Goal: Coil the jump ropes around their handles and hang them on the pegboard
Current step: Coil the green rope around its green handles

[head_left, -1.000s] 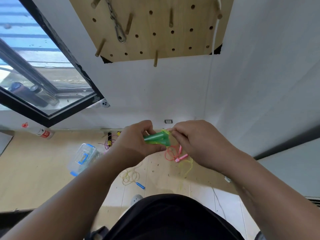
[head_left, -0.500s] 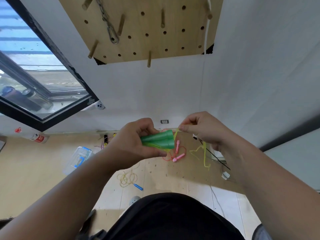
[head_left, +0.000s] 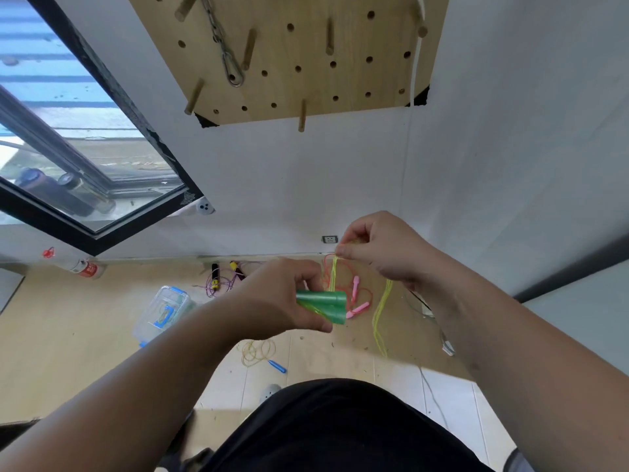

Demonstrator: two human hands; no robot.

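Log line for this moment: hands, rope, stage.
left hand: grips green handles | right hand: pinches yellow-green rope above the handles | stage: coiling, not yet hung on pegboard

Our right hand (head_left: 384, 253) now pinches the yellow rope (head_left: 333, 274) higher and farther from the green handles (head_left: 321, 303) than before, and more slack hangs below it.
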